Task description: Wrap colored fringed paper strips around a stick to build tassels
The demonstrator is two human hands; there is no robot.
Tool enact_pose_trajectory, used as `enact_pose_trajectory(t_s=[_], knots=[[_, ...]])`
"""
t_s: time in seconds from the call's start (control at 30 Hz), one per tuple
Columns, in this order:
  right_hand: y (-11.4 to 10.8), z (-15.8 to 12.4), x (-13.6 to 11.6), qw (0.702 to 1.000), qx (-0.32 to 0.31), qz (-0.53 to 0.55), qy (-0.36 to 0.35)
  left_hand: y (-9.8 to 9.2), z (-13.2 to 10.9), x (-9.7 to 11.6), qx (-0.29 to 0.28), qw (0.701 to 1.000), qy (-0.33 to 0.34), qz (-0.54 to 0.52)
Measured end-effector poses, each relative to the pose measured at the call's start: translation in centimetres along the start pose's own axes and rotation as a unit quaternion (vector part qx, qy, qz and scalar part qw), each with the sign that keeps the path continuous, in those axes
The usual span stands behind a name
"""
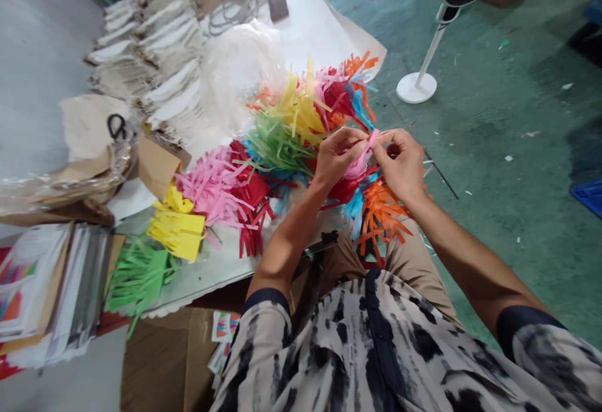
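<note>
My left hand [335,156] and my right hand [401,164] meet over the table edge, both pinched on a pink fringed paper tassel [363,156] held between them. Under and around the hands lies a heap of fringed paper tassels [301,117] in yellow, green, red, orange and blue. An orange tassel [379,211] hangs just below my right hand. More pink tassels [211,186], red ones [251,208], yellow ones [177,227] and green ones [138,274] lie spread to the left on the table.
Stacks of cream cloth bags [155,54] fill the back left, with black scissors [117,126] on brown paper. Piles of printed sheets [42,293] sit at the left edge. A white standing fan [437,29] stands on the green floor to the right. A cardboard box [160,355] sits below.
</note>
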State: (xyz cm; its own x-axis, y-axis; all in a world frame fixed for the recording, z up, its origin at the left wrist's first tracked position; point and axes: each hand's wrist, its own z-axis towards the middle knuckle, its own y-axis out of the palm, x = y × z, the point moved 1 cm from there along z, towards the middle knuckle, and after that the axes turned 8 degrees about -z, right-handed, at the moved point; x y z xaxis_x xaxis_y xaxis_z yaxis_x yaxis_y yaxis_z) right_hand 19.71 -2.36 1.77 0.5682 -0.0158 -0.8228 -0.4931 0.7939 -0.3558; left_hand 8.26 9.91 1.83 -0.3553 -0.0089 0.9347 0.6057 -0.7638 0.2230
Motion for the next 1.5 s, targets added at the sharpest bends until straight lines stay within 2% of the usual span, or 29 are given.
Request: enact_pose_trajectory(t_s=[0.2,0.27,0.43,0.53,0.6,0.7,0.8,0.87,1.0,1.17,1.27,1.33,1.43,1.5], knots=[[-0.5,0.1,0.0,0.996,-0.048,0.069,0.027,0.8,-0.1,2.2,0.032,0.992,0.023,0.118],[-0.9,0.3,-0.4,0.995,-0.053,0.083,0.013,1.1,-0.1,3.3,0.030,0.989,0.037,0.143],[-1.7,0.8,-1.7,0.998,-0.031,0.033,-0.035,1.6,0.9,6.4,-0.010,0.984,0.053,0.167],[-2.0,1.0,-2.4,0.998,0.001,0.035,-0.048,2.1,2.1,7.6,-0.052,0.980,0.099,0.163],[-2.2,1.2,-2.7,0.997,0.018,0.042,-0.058,2.7,2.6,7.4,-0.076,0.983,0.109,0.128],[-2.8,1.3,-3.0,0.996,0.032,0.051,-0.063,3.2,1.8,5.6,-0.093,0.992,0.045,0.074],[-3.3,1.4,-2.7,0.995,0.034,0.086,-0.045,3.1,-0.7,3.3,-0.151,0.978,-0.028,0.144],[-3.2,1.3,-2.0,0.990,0.013,0.139,-0.002,2.6,-2.7,2.7,-0.171,0.956,-0.062,0.232],[-1.8,1.2,0.1,0.971,-0.048,0.213,0.097,1.3,-5.6,4.2,-0.124,0.928,-0.099,0.336],[-0.4,1.4,2.0,0.980,-0.025,0.173,0.093,-1.9,-6.7,7.7,-0.128,0.916,-0.134,0.356],[-0.2,1.5,2.4,0.984,-0.009,0.158,0.084,-4.6,-6.4,8.9,-0.119,0.896,-0.129,0.408],[-0.1,1.4,2.3,0.984,-0.007,0.156,0.085,-6.0,-5.6,9.4,-0.073,0.881,-0.103,0.456],[-0.1,1.2,2.1,0.985,-0.012,0.150,0.084,-7.2,-3.1,9.3,-0.008,0.875,-0.009,0.483],[-0.2,1.1,2.0,0.985,-0.016,0.151,0.082,-7.3,-0.9,8.6,-0.028,0.877,0.046,0.477]])
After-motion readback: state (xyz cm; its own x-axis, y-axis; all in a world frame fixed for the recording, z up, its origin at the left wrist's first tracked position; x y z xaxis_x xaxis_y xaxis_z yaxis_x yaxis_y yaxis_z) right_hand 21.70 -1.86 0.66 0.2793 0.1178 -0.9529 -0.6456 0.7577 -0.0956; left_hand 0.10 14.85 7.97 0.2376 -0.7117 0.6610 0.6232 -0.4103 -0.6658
